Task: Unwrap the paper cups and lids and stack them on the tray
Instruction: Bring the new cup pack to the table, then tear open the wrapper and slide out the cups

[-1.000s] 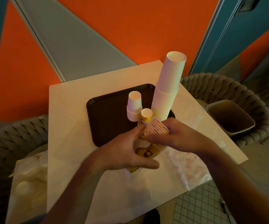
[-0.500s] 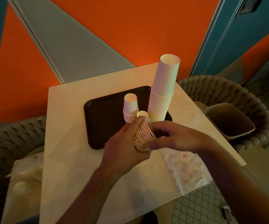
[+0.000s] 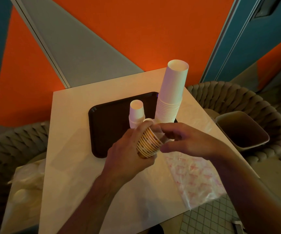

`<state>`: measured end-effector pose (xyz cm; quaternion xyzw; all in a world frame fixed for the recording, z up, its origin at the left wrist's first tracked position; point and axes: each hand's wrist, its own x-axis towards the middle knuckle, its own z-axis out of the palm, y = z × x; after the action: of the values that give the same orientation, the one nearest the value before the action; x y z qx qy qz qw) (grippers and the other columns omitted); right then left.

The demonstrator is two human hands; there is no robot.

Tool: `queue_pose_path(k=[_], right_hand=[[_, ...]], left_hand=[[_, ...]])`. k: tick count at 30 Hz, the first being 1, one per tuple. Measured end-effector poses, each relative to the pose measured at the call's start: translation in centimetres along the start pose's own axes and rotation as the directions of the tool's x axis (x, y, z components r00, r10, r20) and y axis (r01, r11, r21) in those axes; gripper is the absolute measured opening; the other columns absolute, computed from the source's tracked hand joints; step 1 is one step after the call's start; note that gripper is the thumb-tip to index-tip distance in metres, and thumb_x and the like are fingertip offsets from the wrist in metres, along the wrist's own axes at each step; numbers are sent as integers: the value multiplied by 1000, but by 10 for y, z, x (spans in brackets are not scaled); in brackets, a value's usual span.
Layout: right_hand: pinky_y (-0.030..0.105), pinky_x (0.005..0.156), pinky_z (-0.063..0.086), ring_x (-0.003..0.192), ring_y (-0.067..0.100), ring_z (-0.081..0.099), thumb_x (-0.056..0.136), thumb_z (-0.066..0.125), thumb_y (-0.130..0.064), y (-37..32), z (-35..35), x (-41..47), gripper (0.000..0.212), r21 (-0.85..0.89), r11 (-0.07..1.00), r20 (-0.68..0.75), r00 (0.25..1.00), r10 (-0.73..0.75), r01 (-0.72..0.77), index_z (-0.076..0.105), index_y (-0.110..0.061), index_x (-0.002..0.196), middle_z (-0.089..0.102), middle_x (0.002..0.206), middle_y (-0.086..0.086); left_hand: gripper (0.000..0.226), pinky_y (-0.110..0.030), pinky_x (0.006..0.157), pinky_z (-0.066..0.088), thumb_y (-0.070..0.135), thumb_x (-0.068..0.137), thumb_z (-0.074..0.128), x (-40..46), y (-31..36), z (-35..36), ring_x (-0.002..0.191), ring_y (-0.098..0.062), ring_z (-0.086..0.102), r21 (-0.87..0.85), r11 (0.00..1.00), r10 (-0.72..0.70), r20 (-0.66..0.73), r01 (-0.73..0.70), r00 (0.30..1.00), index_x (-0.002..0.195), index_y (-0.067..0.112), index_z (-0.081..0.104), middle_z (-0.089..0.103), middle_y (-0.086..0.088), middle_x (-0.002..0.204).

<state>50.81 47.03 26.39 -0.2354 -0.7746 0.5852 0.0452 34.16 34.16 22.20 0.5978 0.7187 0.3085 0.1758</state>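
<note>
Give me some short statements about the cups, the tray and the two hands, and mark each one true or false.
1. The left hand grips the stack of small patterned paper cups. True.
2. The tall stack of plain white paper cups lies on its side. False: it stands upright on the dark brown plastic tray.
3. The right hand rests flat on the tray. False: it is at the patterned stack's open end.
4. A short stack of plain white cups stands on the tray. True.
</note>
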Motion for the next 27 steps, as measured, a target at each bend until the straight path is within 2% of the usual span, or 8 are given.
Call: queue_pose_path(k=[4,8,12,17,19,22,24,27], right_hand=[[38,102,54,128,12,56,82,64,-12,1,-9,-6,64,59,997,-28,998,-54,56,54,-37,140,61,136,-15],[43,109,49,137,16,51,81,62,-4,-1,-13,-8,79,211,973,-20,996,-86,89,42,-41,149,51,150,-14],[51,104,52,123,27,60,80,63,-6,0,-18,-7,86,186,975,-43,992,-119,125,36,-44,152,49,152,-13],[32,88,54,95,20,67,78,61,3,0,-32,-15,94,423,877,-161,972,-173,227,30,-46,152,57,147,0],[30,79,48,89,23,66,80,60,3,2,-40,-18,88,481,833,-246,954,-171,273,35,-41,152,59,143,8],[35,72,46,78,27,63,93,45,14,5,-49,-21,55,499,816,-436,898,-54,291,52,-16,139,70,119,12],[35,70,47,73,26,63,94,42,17,6,-47,-22,37,384,895,-497,868,-7,227,63,-5,115,73,99,10],[32,71,54,75,23,69,93,47,18,5,-42,-22,36,108,991,-442,896,-29,85,74,-6,95,75,90,9]], left_hand=[[96,-34,97,56,44,74,86,0,-5,-3,124,-2,49,-44,999,-23,-27,22,999,145,54,21,46,22,140],[107,-37,96,56,45,72,88,2,-2,-5,122,0,50,-81,996,-52,-34,49,998,146,57,12,42,36,135],[100,-35,90,59,48,70,87,1,-6,-7,108,12,50,-82,993,-82,-24,80,996,140,56,16,40,45,117],[97,-33,90,58,49,71,86,-3,-7,-9,109,10,49,-33,997,-77,-17,76,997,141,54,18,42,33,124],[98,-34,91,58,49,72,86,-5,-7,-9,113,4,49,-28,996,-82,-25,81,996,142,54,18,44,28,129],[99,-36,91,57,50,72,86,-9,-5,-9,117,1,49,-11,997,-81,-45,80,996,143,54,17,45,25,134],[101,-38,91,57,49,71,87,-10,-2,-8,117,0,50,3,997,-77,-58,77,995,143,54,16,46,22,136],[105,-43,94,56,49,68,88,-9,2,-7,119,-2,51,31,995,-91,-66,94,994,142,51,14,48,18,137]])
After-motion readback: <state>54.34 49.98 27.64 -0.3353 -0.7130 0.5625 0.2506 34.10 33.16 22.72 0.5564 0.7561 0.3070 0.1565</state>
